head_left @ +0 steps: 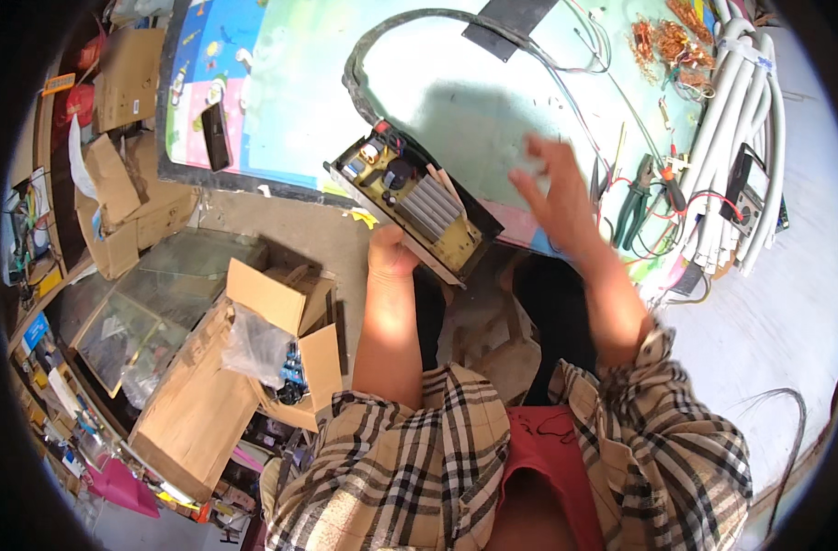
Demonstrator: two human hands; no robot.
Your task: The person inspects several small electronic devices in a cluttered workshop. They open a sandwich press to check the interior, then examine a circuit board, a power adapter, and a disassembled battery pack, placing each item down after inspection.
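My left hand grips the near lower side of an opened black electronics case, which is tilted over the table's front edge. Inside it shows a yellowish circuit board with round capacitors and a grey finned heatsink. A thick black cable leaves the case's far end and loops across the table. To the right of the case, my right hand is raised with its fingers apart and nothing in them. Green-handled pliers lie just right of that hand.
A dark phone lies at the table's left. Bundled white tubes, copper wire coils and a multimeter are at the right. An opened cardboard box and a glass case stand at the lower left.
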